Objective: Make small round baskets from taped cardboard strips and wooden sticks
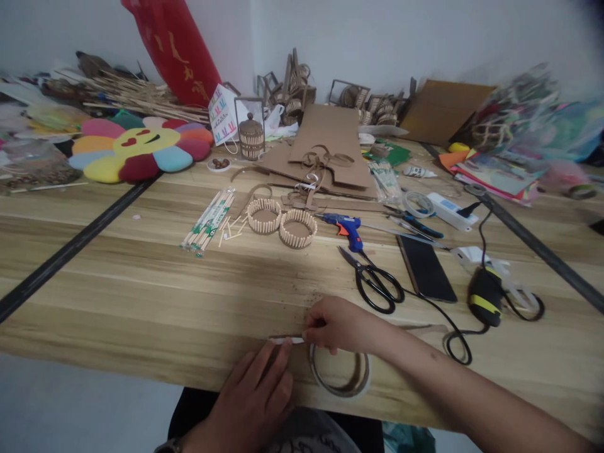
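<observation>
- Wood-grain bench (pixel 141 289), pale wall (pixel 353 38) behind. Person works at the near edge, both hands low in view.
- Right grip (pixel 337 324): thumb and index pinched together at the right end of a pale strip (pixel 289 340). Other fingers curled in.
- Left grip (pixel 257 390): fingers extended over the bench edge, tips at the strip's left end. Thumb hidden; can't tell if it pinches or just presses.
- Pale strip lies between the two sets of fingertips, just above the bench edge. Material unclear.
- Brown ring (pixel 346 391): just below the right grip, near the bench edge, right of the left grip.
- Black-handled scissors (pixel 375 280): beyond the right grip, blades slightly apart, tips pointing away to the left.
- Phone (pixel 427 267): right of the scissors, screen dark. Black-and-yellow device (pixel 485 296) right of that, beside looped black cable.
- Blue glue gun (pixel 343 226): just past the scissors, on its side, nozzle left.
- Two stick rings, left one (pixel 265 226) and right one (pixel 298 239), side by side left of the glue gun.
- Loose short sticks (pixel 232 228), then bagged sticks (pixel 207 221), further left.
- Farther back: stacked cardboard (pixel 325 138) with curled brown strips (pixel 325 157) at its front; lidded stick basket (pixel 251 139) to its left; smiling flower cushion (pixel 146 145) far left.
</observation>
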Motion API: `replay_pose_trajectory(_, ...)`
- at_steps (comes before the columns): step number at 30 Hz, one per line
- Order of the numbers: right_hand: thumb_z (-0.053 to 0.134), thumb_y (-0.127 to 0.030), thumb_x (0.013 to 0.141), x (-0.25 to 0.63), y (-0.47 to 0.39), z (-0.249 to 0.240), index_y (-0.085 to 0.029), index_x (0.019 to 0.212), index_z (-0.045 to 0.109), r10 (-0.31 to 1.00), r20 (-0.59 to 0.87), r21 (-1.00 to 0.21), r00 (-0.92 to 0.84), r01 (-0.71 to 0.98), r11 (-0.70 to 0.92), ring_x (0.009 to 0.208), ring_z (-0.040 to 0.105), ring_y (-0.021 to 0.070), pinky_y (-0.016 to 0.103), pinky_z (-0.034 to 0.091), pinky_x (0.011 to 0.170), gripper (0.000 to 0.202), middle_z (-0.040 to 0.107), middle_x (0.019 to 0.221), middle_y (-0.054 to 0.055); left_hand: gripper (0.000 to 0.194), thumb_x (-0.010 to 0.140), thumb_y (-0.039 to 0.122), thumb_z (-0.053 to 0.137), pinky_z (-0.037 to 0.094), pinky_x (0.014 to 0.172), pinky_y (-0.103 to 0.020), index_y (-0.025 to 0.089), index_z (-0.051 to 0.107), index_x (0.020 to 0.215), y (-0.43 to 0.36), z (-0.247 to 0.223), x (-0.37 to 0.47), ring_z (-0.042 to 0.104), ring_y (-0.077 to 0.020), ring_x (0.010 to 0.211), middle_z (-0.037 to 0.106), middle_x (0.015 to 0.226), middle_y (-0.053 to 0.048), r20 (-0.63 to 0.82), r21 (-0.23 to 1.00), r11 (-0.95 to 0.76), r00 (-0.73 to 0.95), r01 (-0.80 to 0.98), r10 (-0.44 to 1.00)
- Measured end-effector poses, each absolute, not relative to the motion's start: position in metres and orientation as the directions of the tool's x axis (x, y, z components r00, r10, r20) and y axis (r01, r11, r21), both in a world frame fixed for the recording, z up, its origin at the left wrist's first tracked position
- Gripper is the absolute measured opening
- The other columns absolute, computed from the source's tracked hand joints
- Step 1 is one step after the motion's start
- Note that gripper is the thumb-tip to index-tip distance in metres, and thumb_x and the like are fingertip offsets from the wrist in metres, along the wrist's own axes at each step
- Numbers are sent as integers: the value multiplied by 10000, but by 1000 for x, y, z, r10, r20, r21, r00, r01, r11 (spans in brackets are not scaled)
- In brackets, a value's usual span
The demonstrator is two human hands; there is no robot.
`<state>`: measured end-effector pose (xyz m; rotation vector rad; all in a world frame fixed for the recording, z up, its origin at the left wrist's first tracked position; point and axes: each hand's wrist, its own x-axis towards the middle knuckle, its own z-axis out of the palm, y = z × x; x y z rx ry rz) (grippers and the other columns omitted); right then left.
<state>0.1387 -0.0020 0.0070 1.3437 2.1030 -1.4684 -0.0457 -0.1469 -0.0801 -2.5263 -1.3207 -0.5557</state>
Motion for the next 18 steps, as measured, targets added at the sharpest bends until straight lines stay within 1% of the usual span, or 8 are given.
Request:
replay_pose_trajectory(3, 556, -225, 756, 139, -1, 5, -177, 547, 581, 537, -630, -618, -562, 780, 92, 419, 452, 91, 200, 277, 402, 216, 512, 442, -48, 253, 938, 440, 571, 425, 943, -362, 213, 608, 1043, -143, -68, -52, 547, -251, 1187, 646, 1314, -80, 337, 21, -601, 560, 799, 756)
replay_pose_trajectory(6, 550, -206, 746, 140, -1, 5, -174, 521, 575, 526, -621, -634, -580, 767, 98, 430, 452, 91, 201, 291, 424, 228, 499, 432, -49, 259, 955, 435, 545, 481, 924, -382, 210, 608, 1067, -130, -48, -61, 599, -249, 1113, 666, 1281, -72, 222, 217, -635, 596, 741, 772)
replay_pose_trajectory(8, 562, -202, 736, 141, -2, 5, -173, 524, 581, 523, -617, -648, -589, 756, 87, 441, 450, 95, 205, 294, 430, 215, 496, 429, -51, 249, 995, 334, 460, 491, 930, -376, 186, 595, 1142, -116, -34, -67, 609, -237, 1098, 678, 1226, -96, 182, 370, -531, 501, 762, 846)
replay_pose_trajectory(10, 574, -202, 736, 142, -4, 6, -172, 555, 595, 526, -611, -663, -591, 746, 68, 450, 451, 98, 205, 300, 434, 185, 510, 445, -54, 283, 1000, 239, 386, 458, 987, -399, 164, 606, 1162, -99, -21, -69, 577, -247, 1161, 650, 1249, -123, 144, 465, -425, 408, 777, 902)
replay_pose_trajectory(11, 579, -203, 740, 142, -5, 6, -171, 574, 601, 531, -608, -668, -590, 742, 59, 457, 457, 99, 204, 305, 436, 170, 520, 457, -55, 283, 986, 232, 404, 452, 987, -399, 163, 624, 1150, -90, -16, -70, 578, -251, 1149, 657, 1219, -120, 96, 510, -390, 400, 766, 911)
replay_pose_trajectory(13, 588, -209, 751, 142, -7, 8, -169, 611, 609, 540, -603, -675, -587, 737, 48, 473, 474, 101, 201, 315, 444, 147, 534, 479, -56, 239, 936, 264, 494, 469, 912, -379, 161, 671, 1059, -75, -7, -68, 608, -261, 1050, 689, 1099, -105, -51, 581, -318, 424, 749, 904)
replay_pose_trajectory(15, 599, -213, 759, 142, -10, 10, -167, 635, 611, 552, -596, -680, -583, 732, 40, 487, 485, 104, 200, 319, 450, 133, 531, 489, -58, 207, 896, 268, 523, 460, 733, -323, 169, 698, 849, -63, 1, -64, 620, -227, 825, 695, 857, -55, -217, 647, -242, 480, 723, 850)
replay_pose_trajectory(18, 609, -199, 762, 143, -13, 15, -163, 671, 617, 585, -576, -688, -570, 725, 29, 500, 493, 106, 202, 316, 454, 98, 529, 507, -59, 205, 826, 213, 540, 345, 572, -276, 181, 665, 668, -52, 9, -59, 513, -154, 592, 598, 611, 18, -323, 747, -117, 511, 654, 797)
